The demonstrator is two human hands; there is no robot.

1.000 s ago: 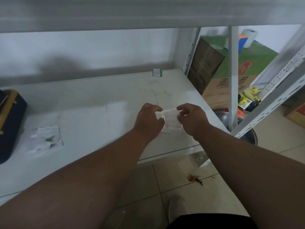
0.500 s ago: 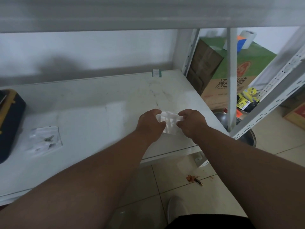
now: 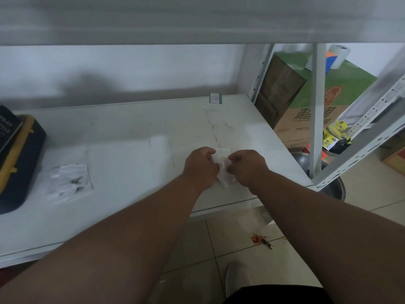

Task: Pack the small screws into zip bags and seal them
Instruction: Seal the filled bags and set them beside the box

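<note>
Both hands meet over the near right part of the white shelf (image 3: 131, 137). The left hand (image 3: 200, 166) and the right hand (image 3: 247, 165) each pinch a small clear zip bag (image 3: 223, 170) with curled fingers (image 3: 232, 159), holding it between them just above the shelf; whether it holds screws cannot be told. Well apart to the left, a pile of zip bags (image 3: 70, 179) with dark screws (image 3: 75, 179) inside lies flat on the shelf, near a dark blue and yellow case (image 3: 19, 163) at the left edge. A small green-edged tag (image 3: 215, 98) stands at the back edge.
</note>
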